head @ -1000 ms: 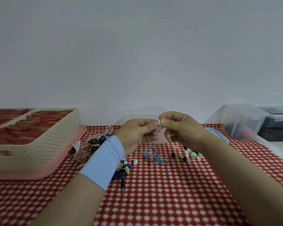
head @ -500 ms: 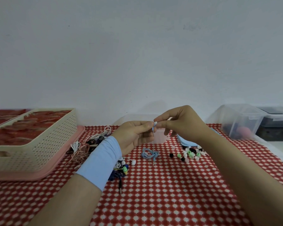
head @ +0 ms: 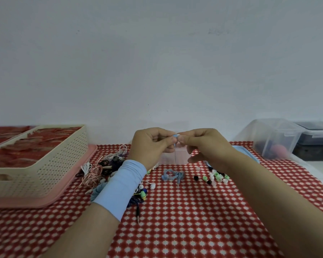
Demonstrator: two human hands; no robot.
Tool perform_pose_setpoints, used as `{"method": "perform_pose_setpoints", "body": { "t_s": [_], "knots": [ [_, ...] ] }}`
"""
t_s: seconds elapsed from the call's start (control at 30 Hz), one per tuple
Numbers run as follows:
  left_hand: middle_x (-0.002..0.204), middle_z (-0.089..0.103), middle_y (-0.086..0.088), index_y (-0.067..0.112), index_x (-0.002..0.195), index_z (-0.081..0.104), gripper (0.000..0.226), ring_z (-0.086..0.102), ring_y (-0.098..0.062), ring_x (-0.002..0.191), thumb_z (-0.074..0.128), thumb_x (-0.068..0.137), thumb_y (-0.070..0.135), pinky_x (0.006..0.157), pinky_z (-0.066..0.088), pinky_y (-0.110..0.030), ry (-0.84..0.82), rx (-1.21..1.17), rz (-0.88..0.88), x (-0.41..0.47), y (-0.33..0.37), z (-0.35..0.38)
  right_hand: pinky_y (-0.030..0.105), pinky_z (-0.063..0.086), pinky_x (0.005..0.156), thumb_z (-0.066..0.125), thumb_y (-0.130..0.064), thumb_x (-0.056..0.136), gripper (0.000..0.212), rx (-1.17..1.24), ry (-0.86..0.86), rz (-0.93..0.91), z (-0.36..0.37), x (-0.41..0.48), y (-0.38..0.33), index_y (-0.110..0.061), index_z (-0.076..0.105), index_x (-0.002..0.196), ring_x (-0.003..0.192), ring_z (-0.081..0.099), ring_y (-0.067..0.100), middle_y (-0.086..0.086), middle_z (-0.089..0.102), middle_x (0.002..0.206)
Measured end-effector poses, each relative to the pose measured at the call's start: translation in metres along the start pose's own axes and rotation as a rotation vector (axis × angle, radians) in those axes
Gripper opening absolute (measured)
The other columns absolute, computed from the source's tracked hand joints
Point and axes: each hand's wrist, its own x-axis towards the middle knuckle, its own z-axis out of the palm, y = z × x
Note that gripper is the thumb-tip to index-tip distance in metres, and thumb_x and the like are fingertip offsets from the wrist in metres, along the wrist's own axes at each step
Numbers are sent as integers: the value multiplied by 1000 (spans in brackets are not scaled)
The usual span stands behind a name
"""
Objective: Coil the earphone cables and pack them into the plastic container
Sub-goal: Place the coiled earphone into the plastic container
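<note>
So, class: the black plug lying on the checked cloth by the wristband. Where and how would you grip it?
Probably pinch the plug by its black sleeve, across the sides, from above: it lies flat on the cloth, metal tip towards the camera, its cord running back into the tangle.

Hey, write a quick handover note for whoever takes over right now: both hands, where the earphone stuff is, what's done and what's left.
Hands: left grip and right grip both pinch the blue earbud, raised above the cloth.
Things: its cable hangs down to a loose bunch on the cloth; clear container just behind the hands; tangled earphones to the left; loose ear tips to the right.
Done: nothing visibly packed; container contents unclear.
Left: coil the blue cable, pack it, then work through the tangle.
</note>
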Motion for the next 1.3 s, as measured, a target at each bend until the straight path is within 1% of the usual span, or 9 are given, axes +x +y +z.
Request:
{"method": "perform_pose_setpoints", "body": {
  "t_s": [0.1,0.17,0.3,0.43,0.57,0.77,0.93,1.13,1.3],
  "knots": [
    [72,73,-6,11,85,76,15,72,-19,65,75,81,-3,62,59,-25,-1,94,69,1,-3,-2,27,53,55,75,-22,90,15,98,-62,158,0,2,0,-11,82,96,67,56,14,3,74,85],
    [74,74,-5,10,88,77,12,72,-18,65,75,82,0,63,60,-26,-22,136,68,0,-3,-2,28,54,55,75,-22,90,16,82,-85,176,-2,2,-1,-10,82,98,67,58,13,3,75,88],
    [73,74,-5,11,91,77,12,72,-20,66,74,83,2,66,61,-31,-63,93,-46,0,-6,0,36,62,60,81,-15,84,18,-113,20,-10,-6,0,-5,-11,79,102,67,70,19,7,78,87],
    [74,74,-8,10,92,77,10,70,-18,65,72,85,3,64,61,-32,-73,29,-120,0,-7,-1,44,65,67,81,-14,85,13,-208,8,-95,-4,0,-8,-10,80,97,74,76,26,9,78,84],
    [77,74,-8,9,92,76,9,67,-16,66,71,87,5,64,59,-29,-118,-57,-184,-1,-4,-4,43,64,70,75,-15,90,12,-215,-81,-96,-12,-3,-13,-9,81,100,80,76,26,9,79,94],
    [77,72,-8,6,93,75,9,64,-14,66,66,89,4,61,56,-26,-251,-145,-236,-2,-1,-7,33,60,63,74,-13,88,11,-141,-172,-46,-18,-5,-14,-9,81,95,69,69,17,9,78,92],
    [77,72,-5,8,91,74,11,64,-11,67,63,90,5,59,55,-23,-319,-207,-263,-4,0,-6,29,57,59,76,-21,77,17,-30,-243,57,-19,-4,-11,-12,82,90,68,67,14,9,76,91],
    [73,71,-7,1,91,73,8,64,-12,62,67,86,2,57,55,-23,-312,-157,-257,-2,-2,-8,29,58,59,78,-26,74,23,-75,-250,42,-19,-3,-8,-12,82,91,67,67,14,9,77,90],
    [73,71,-6,2,90,73,8,64,-11,61,66,86,2,57,55,-23,-320,-174,-271,-3,-6,-5,28,58,58,76,-20,81,9,-102,-250,29,-20,-2,-7,-15,82,83,66,67,13,6,77,82]
  ]
}}
